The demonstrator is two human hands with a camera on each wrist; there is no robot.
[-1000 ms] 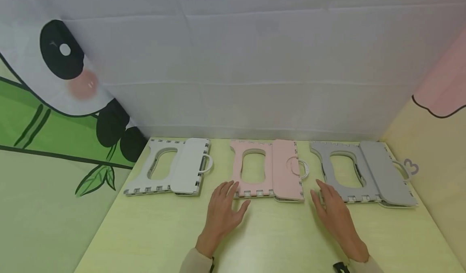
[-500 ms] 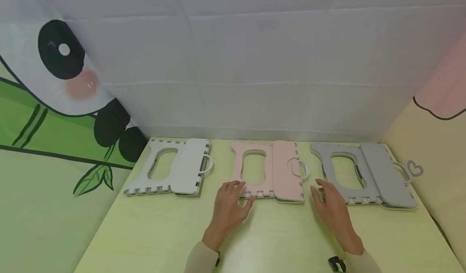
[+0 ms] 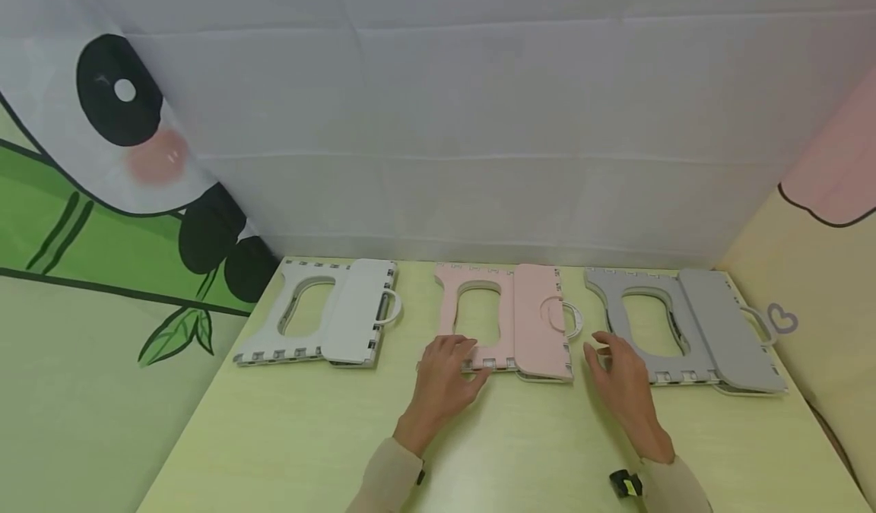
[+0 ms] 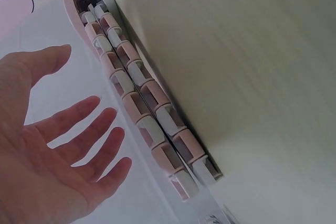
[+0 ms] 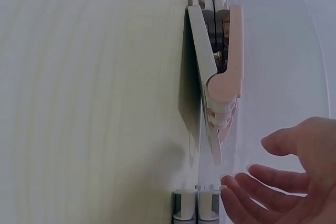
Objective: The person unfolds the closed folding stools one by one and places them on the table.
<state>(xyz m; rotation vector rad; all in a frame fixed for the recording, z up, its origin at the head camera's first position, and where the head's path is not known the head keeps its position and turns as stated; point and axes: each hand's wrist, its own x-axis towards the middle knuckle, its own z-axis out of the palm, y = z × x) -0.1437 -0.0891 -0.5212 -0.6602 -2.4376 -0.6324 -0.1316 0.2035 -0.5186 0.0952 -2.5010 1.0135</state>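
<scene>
A pink folding step stool lies folded flat in the middle of the table, its carrying handle on the right. My left hand is over its near left corner, hiding that corner, with fingers loosely bent and thumb spread. In the left wrist view this hand stands apart from the stool's pink-and-white hinged edge and holds nothing. To the right, my right hand hovers between the pink stool and a grey folding stool, near the grey one's near left corner. Its fingers are relaxed and nothing is in them.
A white folding stool lies folded at the left of the row. Behind the pale yellow-green table rises a white cloth backdrop. Printed cloths border the left and right sides.
My left hand has moved right and slightly forward over the pink stool's near left corner. The right hand has shifted only slightly, its fingers bending a little more. The stools lie as before.
</scene>
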